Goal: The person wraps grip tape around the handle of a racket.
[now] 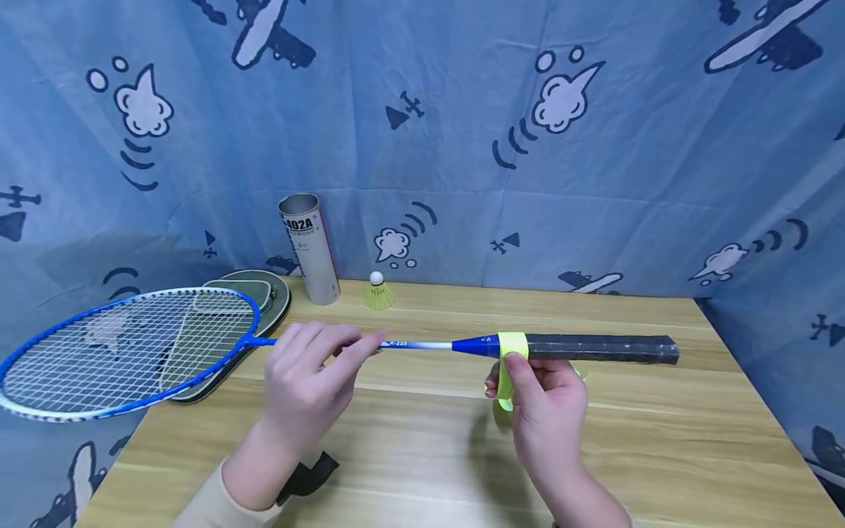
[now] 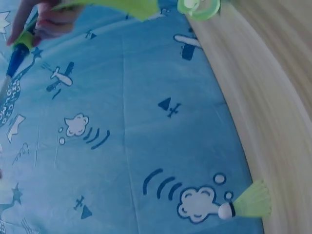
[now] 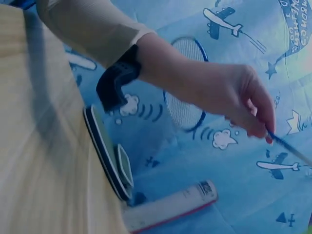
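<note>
A blue and white badminton racket (image 1: 422, 345) is held level above the table, its strung head at left and its black handle (image 1: 601, 348) at right. My left hand (image 1: 306, 381) pinches the thin shaft between thumb and fingers, as the right wrist view also shows with the left hand (image 3: 234, 97). Bright yellow-green grip tape (image 1: 513, 345) goes round the handle's top, beside the blue cone. My right hand (image 1: 551, 403) pinches this tape just under the handle, thumb in front. More tape hangs below; in the left wrist view a loose strip (image 2: 131, 7) crosses the top.
Behind stand a white shuttlecock tube (image 1: 310, 253) and a yellow shuttlecock (image 1: 378, 292), cork up. A dark green racket cover (image 1: 273, 304) lies at the left under the racket head. A round green piece (image 2: 200, 7) sits by the table edge in the left wrist view. Patterned blue cloth (image 1: 449, 147) hangs behind.
</note>
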Demonstrator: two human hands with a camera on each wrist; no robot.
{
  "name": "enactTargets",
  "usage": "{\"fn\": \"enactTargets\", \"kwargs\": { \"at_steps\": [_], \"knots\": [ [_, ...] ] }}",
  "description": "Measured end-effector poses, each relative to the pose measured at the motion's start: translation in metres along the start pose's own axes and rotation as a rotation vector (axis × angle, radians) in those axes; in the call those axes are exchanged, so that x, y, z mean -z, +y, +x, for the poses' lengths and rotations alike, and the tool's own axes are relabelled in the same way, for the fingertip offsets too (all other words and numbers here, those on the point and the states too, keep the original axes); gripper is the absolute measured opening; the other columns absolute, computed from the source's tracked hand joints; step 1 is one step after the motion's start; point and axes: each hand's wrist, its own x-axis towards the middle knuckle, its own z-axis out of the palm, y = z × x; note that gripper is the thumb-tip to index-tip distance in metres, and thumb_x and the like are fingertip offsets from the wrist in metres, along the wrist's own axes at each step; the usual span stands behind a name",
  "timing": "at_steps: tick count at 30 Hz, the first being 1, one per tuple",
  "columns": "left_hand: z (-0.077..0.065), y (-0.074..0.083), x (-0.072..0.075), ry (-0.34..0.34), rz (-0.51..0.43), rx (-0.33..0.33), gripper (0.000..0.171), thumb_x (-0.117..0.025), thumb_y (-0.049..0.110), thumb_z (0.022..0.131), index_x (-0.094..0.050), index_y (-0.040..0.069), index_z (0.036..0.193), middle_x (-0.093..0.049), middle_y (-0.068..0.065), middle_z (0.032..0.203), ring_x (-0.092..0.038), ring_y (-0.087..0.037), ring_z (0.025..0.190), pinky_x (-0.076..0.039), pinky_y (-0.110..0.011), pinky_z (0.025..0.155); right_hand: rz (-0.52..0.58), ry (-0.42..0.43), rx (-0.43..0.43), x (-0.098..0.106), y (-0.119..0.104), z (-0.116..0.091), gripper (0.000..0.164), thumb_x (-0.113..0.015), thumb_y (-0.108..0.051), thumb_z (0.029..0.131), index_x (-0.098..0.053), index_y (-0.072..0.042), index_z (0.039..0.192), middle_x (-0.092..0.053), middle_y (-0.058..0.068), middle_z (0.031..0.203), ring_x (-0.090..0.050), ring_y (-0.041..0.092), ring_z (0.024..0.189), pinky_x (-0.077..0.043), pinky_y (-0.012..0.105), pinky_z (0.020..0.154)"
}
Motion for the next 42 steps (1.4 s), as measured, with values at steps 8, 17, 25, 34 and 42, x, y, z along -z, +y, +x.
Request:
{"fn": "enactTargets", "kwargs": {
  "at_steps": [8, 17, 25, 34, 42],
  "knots": [
    [0.013, -0.006, 0.003, 0.025, -0.048, -0.068, 0.015, -0.068, 0.011, 0.099, -0.081, 0.007, 0.092, -0.068, -0.003, 0.073, -0.055, -0.020, 0.055, -0.036, -0.029, 0.049, -0.110, -0.110, 0.073, 0.010, -0.013, 0.005, 0.026, -0.059, 0.027, 0.085, -0.068, 0.004, 0.091, -0.070, 0.009, 0.074, -0.065, 0.018, 0.057, -0.053, 0.024, 0.054],
    [0.018, -0.009, 0.016, -0.050, -0.093, -0.058, 0.019, -0.065, 0.013, 0.101, -0.081, 0.007, 0.094, -0.068, -0.001, 0.073, -0.056, -0.018, 0.055, -0.044, -0.029, 0.047, -0.088, -0.147, 0.125, 0.007, -0.018, 0.003, 0.029, -0.060, 0.030, 0.083, -0.075, 0.004, 0.086, -0.078, 0.010, 0.088, -0.076, 0.020, 0.071, -0.063, 0.029, 0.071],
    [0.015, -0.013, 0.024, -0.150, -0.144, -0.035, 0.020, -0.065, 0.018, 0.102, -0.080, 0.007, 0.096, -0.070, 0.000, 0.076, -0.064, -0.016, 0.060, -0.053, -0.029, 0.051, 0.121, -0.142, 0.191, 0.009, -0.001, 0.003, 0.028, -0.059, 0.032, 0.083, -0.075, 0.009, 0.082, -0.076, 0.011, 0.078, -0.073, 0.017, 0.068, -0.060, 0.024, 0.064],
    [0.014, -0.018, 0.025, -0.161, -0.170, -0.021, 0.020, -0.066, 0.018, 0.103, -0.081, 0.008, 0.095, -0.075, -0.003, 0.082, -0.071, -0.019, 0.066, -0.059, -0.036, 0.058, 0.109, -0.213, 0.242, 0.010, -0.004, 0.001, 0.031, -0.053, 0.032, 0.086, -0.074, 0.009, 0.091, -0.077, 0.013, 0.087, -0.077, 0.021, 0.075, -0.062, 0.027, 0.071],
    [0.014, -0.016, 0.025, -0.127, -0.162, 0.004, 0.021, -0.067, 0.020, 0.102, -0.081, 0.008, 0.093, -0.075, -0.003, 0.080, -0.069, -0.021, 0.065, -0.058, -0.037, 0.058, 0.032, -0.186, 0.334, 0.010, -0.005, -0.001, 0.021, -0.061, 0.029, 0.083, -0.073, 0.013, 0.086, -0.079, 0.012, 0.087, -0.078, 0.020, 0.078, -0.062, 0.024, 0.070]
  ]
}}
